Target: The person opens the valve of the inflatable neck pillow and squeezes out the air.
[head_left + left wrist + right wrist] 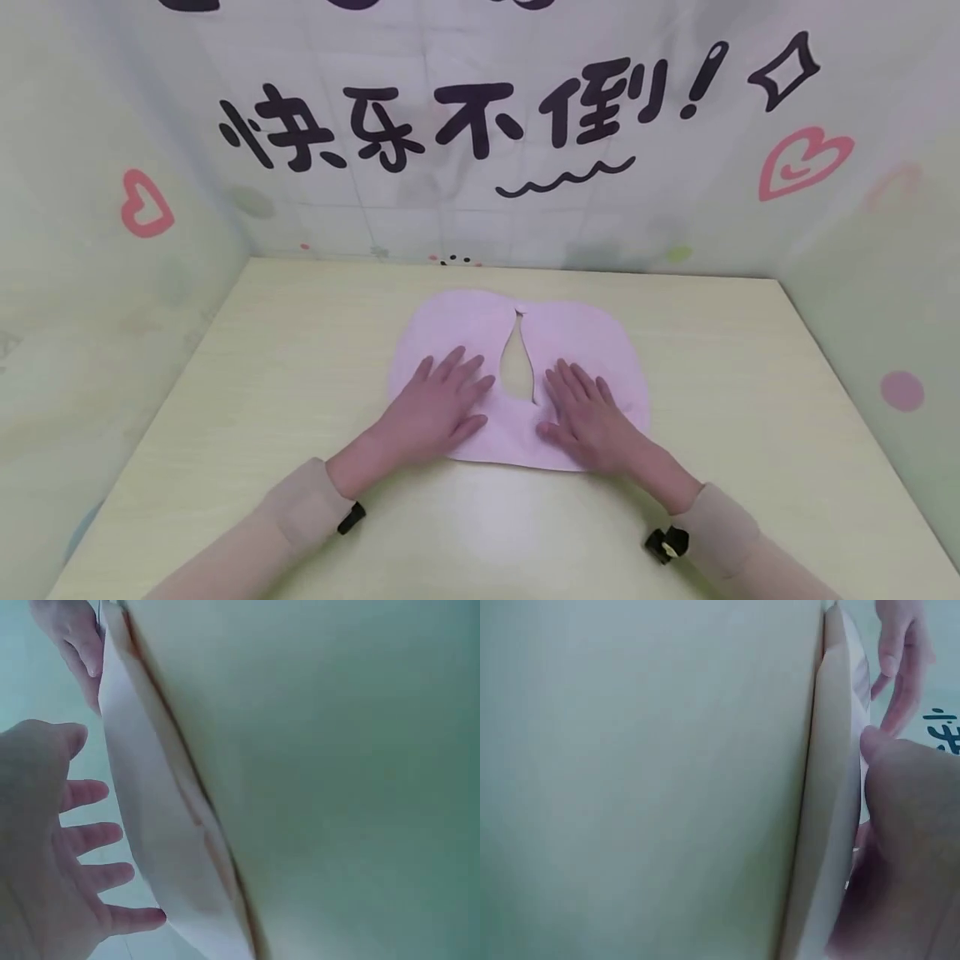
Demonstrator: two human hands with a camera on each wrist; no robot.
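Observation:
A pale pink cloth bib (465,321) lies spread flat on the table, with a teardrop-shaped opening in its middle and its two ends meeting at the top. On its left half rests my left hand (431,412), fingers straight and spread. My right hand (596,425) lies on the right half, fingers extended and closer together. Seen from the left wrist, the bib's near edge (142,750) lifts slightly off the tabletop. The right wrist view catches that edge (829,765) beside my right thumb.
The light wood table (300,350) reaches back to a printed white curtain (465,192) with large dark characters and pink hearts. Similar curtains enclose the left and right sides. Both wrists wear beige cuffs, with small black devices (666,545) below them.

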